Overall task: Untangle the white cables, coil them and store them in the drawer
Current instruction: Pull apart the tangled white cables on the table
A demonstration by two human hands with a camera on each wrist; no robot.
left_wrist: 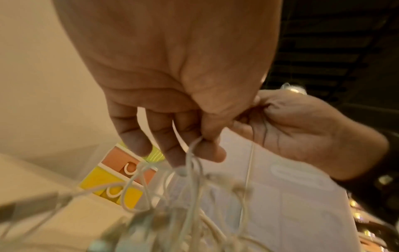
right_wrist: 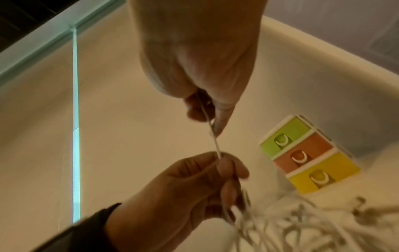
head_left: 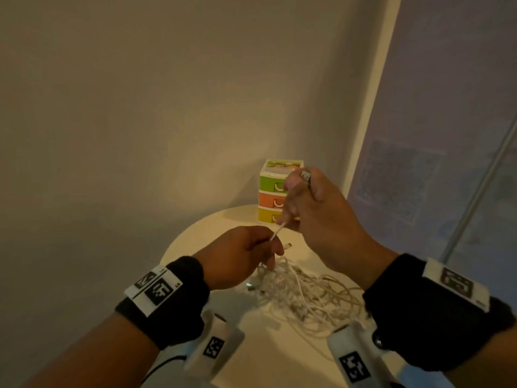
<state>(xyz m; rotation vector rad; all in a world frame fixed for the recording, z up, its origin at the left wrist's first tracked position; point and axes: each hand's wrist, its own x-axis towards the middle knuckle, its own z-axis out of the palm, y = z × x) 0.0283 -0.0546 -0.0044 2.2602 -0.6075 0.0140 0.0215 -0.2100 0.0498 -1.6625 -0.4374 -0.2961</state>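
A thin, smooth white cable (head_left: 278, 231) runs taut between your hands above the round white table (head_left: 195, 233): your left hand (head_left: 237, 256) pinches its lower part, your right hand (head_left: 310, 203) grips its metal plug end. The tangled white cable heap (head_left: 305, 292) lies below; a green, orange and yellow plastic drawer unit (head_left: 270, 191) stands beyond, partly hidden by your right hand.

White cables (head_left: 305, 292) tangled in a heap mid-table, one strand (head_left: 278, 232) pulled up taut between my hands. Three-drawer unit (head_left: 275, 191) at far edge, drawers closed.
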